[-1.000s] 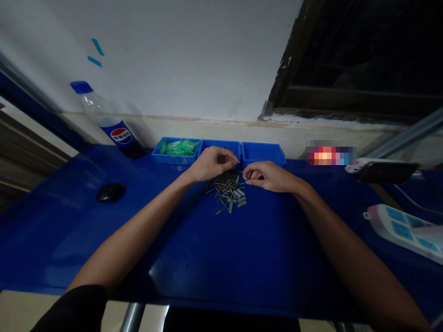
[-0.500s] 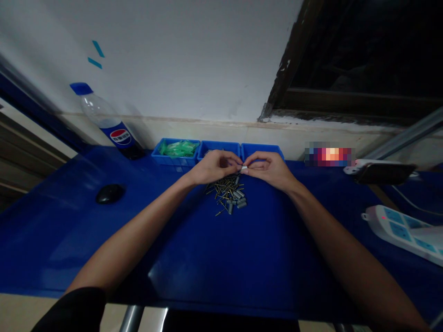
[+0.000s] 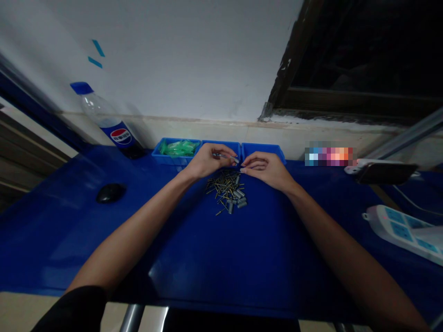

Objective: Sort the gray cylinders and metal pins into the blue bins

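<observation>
Left hand [image 3: 210, 161], one: on my head view, raised over the back of the pile, thumb and fingers pinching a small metal cylinder [image 3: 236, 160] that juts out toward the right hand.

Right hand [image 3: 269, 171], one: fingers bent and drawn close together, fingertips just beside the left hand's but apart from them. A small pale glint shows at the thumb tip; it may be a thin pin, though the view is too dim for me to be sure what, if anything, is gripped.

Pins [image 3: 224, 185], many, brass and dark: loose heap on the blue table [image 3: 214, 258], beneath and nearer me than the hands.

Grey cylinders [image 3: 242, 203], several: lying at the near right side of the heap, among the pins.

Trays, blue, three, in a row along the wall [image 3: 194, 60]: left tray [image 3: 173, 160], holding green packets [image 3: 182, 147]; middle tray [image 3: 224, 145], partly behind the left hand, contents hidden from me; right tray [image 3: 263, 148], partly behind the right hand.

Bottle [image 3: 121, 133], one, blue cap, dark drink low inside: left of the trays.

Mouse [image 3: 110, 193], black: nearer me than the bottle.

Phone [image 3: 387, 174], dark: at right, beyond the white power strip [image 3: 404, 230].
</observation>
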`<state>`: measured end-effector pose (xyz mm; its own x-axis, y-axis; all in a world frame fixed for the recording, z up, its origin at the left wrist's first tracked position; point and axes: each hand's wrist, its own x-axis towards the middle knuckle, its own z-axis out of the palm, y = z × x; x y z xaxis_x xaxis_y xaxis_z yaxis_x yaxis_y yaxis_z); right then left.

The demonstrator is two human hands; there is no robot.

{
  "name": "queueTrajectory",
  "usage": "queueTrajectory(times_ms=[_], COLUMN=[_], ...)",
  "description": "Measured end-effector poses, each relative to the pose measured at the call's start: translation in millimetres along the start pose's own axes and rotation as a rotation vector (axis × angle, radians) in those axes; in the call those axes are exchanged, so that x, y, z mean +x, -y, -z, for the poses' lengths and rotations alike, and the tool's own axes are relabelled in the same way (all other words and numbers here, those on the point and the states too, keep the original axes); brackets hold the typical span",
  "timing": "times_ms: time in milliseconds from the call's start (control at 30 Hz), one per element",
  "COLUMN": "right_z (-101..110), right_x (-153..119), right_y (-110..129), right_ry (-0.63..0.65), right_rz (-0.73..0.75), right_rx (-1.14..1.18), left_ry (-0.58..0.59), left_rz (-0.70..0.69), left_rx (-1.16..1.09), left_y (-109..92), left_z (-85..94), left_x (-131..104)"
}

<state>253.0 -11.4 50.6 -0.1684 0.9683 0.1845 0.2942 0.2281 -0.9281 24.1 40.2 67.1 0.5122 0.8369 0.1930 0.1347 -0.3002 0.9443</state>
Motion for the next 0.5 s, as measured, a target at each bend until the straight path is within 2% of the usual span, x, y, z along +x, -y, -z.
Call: queueTrajectory(times_ms=[133,233,367,500], right_z=[3,4,7,12], right_x=[1,2,3,3], right_y=[-7,-11,-16,-20], right_ry=[0.063,0.105,0.154,0.211], right_rz=[-0.013,-0.014,0.002,0.012], right_rx=[-0.130,-0.157,-0.219,-0.313], left_ry=[-0.183,-0.241,-0.217,-0.128], left_rz=[-0.004,0.034,0.038,-0.020], left_rx=[0.031,0.041,0.055,0.080], left_y=[8,14,16,11], left_z=[3.8,5.8,6.6,4.4], left_x=[3,5,5,3])
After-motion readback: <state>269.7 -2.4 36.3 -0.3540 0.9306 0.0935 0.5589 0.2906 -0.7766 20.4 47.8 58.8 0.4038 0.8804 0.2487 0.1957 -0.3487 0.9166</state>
